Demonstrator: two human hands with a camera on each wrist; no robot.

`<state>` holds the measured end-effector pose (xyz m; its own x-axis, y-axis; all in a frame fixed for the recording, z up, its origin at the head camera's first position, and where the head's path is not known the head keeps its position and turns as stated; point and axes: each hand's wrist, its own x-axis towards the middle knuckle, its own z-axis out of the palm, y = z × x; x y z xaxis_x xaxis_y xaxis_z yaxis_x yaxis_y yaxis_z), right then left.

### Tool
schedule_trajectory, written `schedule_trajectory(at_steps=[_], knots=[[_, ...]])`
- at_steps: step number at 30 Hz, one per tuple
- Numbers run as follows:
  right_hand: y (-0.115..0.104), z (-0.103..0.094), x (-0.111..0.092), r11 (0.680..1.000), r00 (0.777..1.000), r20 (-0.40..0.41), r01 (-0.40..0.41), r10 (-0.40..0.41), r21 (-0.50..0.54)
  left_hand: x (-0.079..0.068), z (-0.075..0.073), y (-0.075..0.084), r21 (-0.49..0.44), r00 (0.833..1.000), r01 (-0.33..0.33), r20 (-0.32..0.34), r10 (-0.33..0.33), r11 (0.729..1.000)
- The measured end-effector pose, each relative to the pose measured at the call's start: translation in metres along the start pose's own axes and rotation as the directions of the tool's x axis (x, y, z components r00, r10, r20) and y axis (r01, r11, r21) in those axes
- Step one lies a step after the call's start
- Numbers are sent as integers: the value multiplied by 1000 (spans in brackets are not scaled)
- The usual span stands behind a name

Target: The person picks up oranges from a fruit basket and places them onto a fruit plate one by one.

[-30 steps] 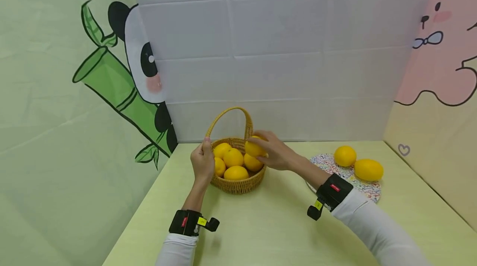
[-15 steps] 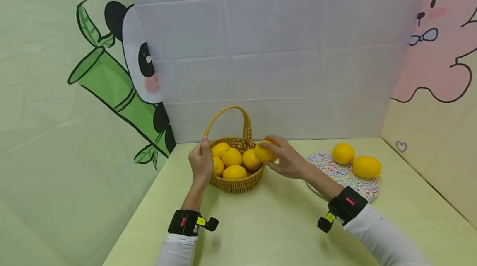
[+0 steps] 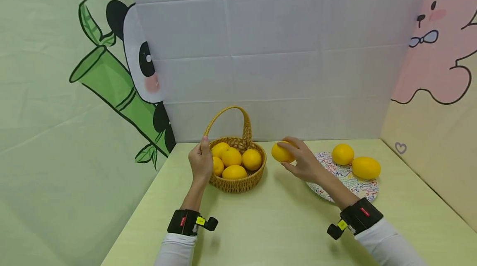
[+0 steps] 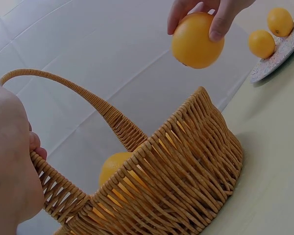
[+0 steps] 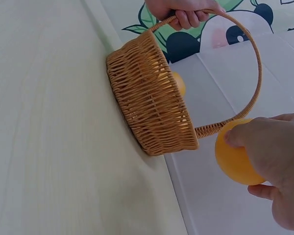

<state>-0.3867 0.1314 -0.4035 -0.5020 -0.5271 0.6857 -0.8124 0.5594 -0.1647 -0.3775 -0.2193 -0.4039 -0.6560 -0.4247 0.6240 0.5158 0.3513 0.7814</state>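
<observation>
A wicker basket [image 3: 238,186] with a tall arched handle [image 3: 247,127] stands on the table, several yellow lemons [image 3: 234,172] inside it. My left hand [image 3: 201,161] grips the left side of that handle, its fingers curled round it in the right wrist view. To the right of the basket, my right hand [image 3: 303,160] holds another lemon [image 3: 282,152] between thumb and fingers, raised above the table. In the left wrist view this held lemon [image 4: 197,41] hangs higher than the basket's rim [image 4: 201,90].
On the right lies a round plate [image 3: 324,191] with a colourful speckled pattern. Two lemons [image 3: 366,168] sit toward its far right side. A pale cloth wall [image 3: 275,75] rises at the table's back edge, and printed cartoon walls flank both sides.
My right hand has carried the lemon out from over the basket, rightward toward the plate. My left hand keeps its grip on the handle, and the basket stays in place.
</observation>
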Motion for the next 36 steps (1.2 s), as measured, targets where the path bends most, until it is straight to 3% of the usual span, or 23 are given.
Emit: schedule_trajectory(at_steps=[12, 22, 36], knots=[[22, -15, -10, 994, 990, -87, -112, 112, 3, 1, -1, -1, 18, 999, 33, 20, -34, 999], [31, -16, -15, 984, 976, -123, -177, 179, 30, 1, -1, -1, 11, 998, 55, 36, -55, 998], [55, -9, -31, 949, 935, -162, -310, 314, 52, 2, 0, -1, 11, 999, 39, 26, -40, 999]])
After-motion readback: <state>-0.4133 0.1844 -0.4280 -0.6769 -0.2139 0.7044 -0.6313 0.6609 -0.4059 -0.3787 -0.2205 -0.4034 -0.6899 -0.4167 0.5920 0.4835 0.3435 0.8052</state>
